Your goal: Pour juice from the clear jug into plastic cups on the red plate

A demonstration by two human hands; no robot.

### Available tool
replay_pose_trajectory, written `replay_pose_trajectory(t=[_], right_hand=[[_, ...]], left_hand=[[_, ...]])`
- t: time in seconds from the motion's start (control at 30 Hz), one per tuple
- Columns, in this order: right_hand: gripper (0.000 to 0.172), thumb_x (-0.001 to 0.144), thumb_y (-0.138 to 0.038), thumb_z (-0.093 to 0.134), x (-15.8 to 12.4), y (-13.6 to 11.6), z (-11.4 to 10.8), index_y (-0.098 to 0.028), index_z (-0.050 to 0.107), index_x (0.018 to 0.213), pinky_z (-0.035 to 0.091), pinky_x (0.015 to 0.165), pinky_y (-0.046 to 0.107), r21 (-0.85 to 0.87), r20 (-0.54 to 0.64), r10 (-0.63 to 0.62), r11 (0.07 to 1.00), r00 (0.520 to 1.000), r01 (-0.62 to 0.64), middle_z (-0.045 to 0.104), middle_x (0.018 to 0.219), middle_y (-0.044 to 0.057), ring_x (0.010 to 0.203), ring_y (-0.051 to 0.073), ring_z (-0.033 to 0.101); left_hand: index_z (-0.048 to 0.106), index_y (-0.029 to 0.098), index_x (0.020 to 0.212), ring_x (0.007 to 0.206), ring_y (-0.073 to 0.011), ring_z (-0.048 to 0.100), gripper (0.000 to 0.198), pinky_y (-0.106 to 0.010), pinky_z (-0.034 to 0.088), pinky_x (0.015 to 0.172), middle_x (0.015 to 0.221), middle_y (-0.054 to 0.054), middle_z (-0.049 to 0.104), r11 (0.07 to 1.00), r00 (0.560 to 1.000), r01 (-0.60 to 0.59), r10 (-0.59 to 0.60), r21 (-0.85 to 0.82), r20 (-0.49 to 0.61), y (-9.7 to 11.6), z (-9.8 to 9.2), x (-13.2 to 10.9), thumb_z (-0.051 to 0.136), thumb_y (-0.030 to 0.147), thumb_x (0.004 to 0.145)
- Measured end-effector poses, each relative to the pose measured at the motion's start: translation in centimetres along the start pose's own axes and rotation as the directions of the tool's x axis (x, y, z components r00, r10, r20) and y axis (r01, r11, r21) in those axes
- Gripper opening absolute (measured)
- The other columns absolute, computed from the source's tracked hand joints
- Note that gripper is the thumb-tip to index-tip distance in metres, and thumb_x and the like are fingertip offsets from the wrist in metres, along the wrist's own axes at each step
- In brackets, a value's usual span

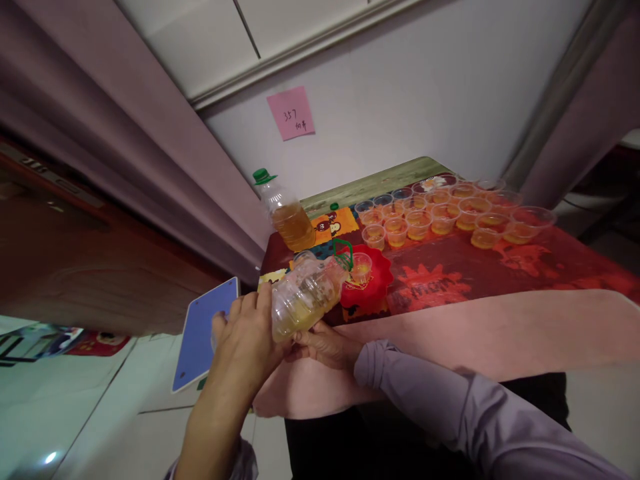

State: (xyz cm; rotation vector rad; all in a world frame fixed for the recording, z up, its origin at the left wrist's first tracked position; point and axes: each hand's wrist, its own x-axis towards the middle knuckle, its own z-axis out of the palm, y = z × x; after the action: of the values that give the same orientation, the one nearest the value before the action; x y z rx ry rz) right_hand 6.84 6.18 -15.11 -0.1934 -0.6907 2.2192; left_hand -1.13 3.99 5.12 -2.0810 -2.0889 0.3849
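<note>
Dim warm indoor light, soft shadows, tilted wide-angle view, edges stretched and blurred, floor glare lower left

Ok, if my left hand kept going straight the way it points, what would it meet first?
Probably the upright green-capped bottle. The left hand, gripping the tilted bottle, points up and to the right toward it, though depth is unclear.

We see a pink note on the wall above a green-capped bottle. A blue board lies at left.
</note>
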Motion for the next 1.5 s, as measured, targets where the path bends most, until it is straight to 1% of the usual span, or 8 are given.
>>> replay_pose_trajectory(t=[0.27,0.47,0.97,1.07,1.17,1.27,1.33,1.5], right_hand=[[0.066,0.072,-0.056,0.102,0.0,0.0,0.0,-0.025,0.066,0.117,0.061,0.093,0.041,-0.001,0.005,-0.004,1.000,1.000,0.004,0.073,0.102,-0.001,0.095,0.017,0.071],[0.071,0.072,-0.056,0.102,-0.1,-0.1,0.1,-0.025,0.065,0.124,0.059,0.094,0.043,-0.001,-0.009,0.004,1.000,1.000,-0.004,0.073,0.106,0.001,0.097,0.019,0.071],[0.071,0.071,-0.060,0.101,0.0,0.1,0.0,-0.025,0.067,0.122,0.061,0.091,0.040,-0.049,-0.023,-0.020,0.999,1.000,0.019,0.075,0.108,0.002,0.096,0.018,0.072],[0.072,0.070,-0.060,0.101,0.0,-0.1,0.0,-0.026,0.068,0.125,0.060,0.087,0.037,-0.084,-0.053,-0.049,0.995,0.997,0.044,0.077,0.110,0.002,0.094,0.018,0.073],[0.064,0.071,-0.060,0.099,0.3,-0.2,-0.3,-0.022,0.073,0.115,0.058,0.079,0.034,-0.180,-0.094,-0.126,0.978,0.988,0.107,0.076,0.100,0.002,0.084,0.017,0.070],[0.056,0.069,-0.059,0.099,0.8,-0.3,-1.1,-0.018,0.075,0.100,0.054,0.071,0.031,-0.287,-0.108,-0.196,0.945,0.975,0.158,0.075,0.089,0.002,0.076,0.016,0.065],[0.060,0.064,-0.059,0.100,1.2,-0.4,-1.7,-0.019,0.075,0.101,0.052,0.067,0.030,-0.319,-0.130,-0.224,0.932,0.966,0.173,0.076,0.090,0.003,0.076,0.018,0.066],[0.069,0.063,-0.057,0.099,1.2,-1.0,-2.6,-0.021,0.073,0.116,0.054,0.074,0.032,-0.395,-0.165,-0.279,0.898,0.946,0.196,0.079,0.105,0.005,0.089,0.021,0.071]], left_hand=[[0.045,0.013,0.159,0.136,-0.0436,0.061,0.087,-0.057,0.046,0.106,0.143,-0.024,0.068,1.000,1.000,0.000,0.000,-0.002,-0.015,-0.3,0.5,0.1,0.080,0.039,0.084],[0.047,0.014,0.157,0.133,-0.0434,0.063,0.091,-0.056,0.046,0.104,0.138,-0.022,0.070,1.000,1.000,0.010,-0.010,-0.003,-0.022,-0.4,0.8,0.3,0.084,0.041,0.079],[0.049,0.015,0.156,0.127,-0.0444,0.065,0.089,-0.057,0.048,0.102,0.136,-0.023,0.071,0.998,0.991,-0.027,0.019,-0.056,-0.129,-1.3,2.2,0.1,0.082,0.043,0.079],[0.049,0.015,0.158,0.127,-0.0454,0.065,0.093,-0.060,0.049,0.103,0.137,-0.023,0.071,0.992,0.980,-0.061,0.039,-0.108,-0.194,-2.1,3.4,-0.1,0.083,0.048,0.079],[0.044,0.015,0.162,0.128,-0.0467,0.066,0.102,-0.063,0.050,0.105,0.141,-0.024,0.070,0.971,0.959,-0.102,0.039,-0.217,-0.279,-3.3,5.5,-0.1,0.082,0.060,0.079],[0.034,0.016,0.169,0.130,-0.0478,0.066,0.118,-0.066,0.051,0.107,0.145,-0.024,0.069,0.924,0.929,-0.124,-0.020,-0.362,-0.370,-4.2,8.0,-0.2,0.081,0.070,0.075],[0.034,0.014,0.169,0.131,-0.0486,0.066,0.125,-0.068,0.052,0.109,0.145,-0.026,0.069,0.877,0.907,-0.134,-0.080,-0.461,-0.415,-4.6,9.6,-0.2,0.083,0.075,0.071],[0.054,0.019,0.152,0.136,-0.0425,0.066,0.102,-0.063,0.052,0.118,0.147,-0.021,0.069,0.671,0.848,-0.117,-0.316,-0.732,-0.426,-4.4,13.1,-0.4,0.090,0.064,0.068]])
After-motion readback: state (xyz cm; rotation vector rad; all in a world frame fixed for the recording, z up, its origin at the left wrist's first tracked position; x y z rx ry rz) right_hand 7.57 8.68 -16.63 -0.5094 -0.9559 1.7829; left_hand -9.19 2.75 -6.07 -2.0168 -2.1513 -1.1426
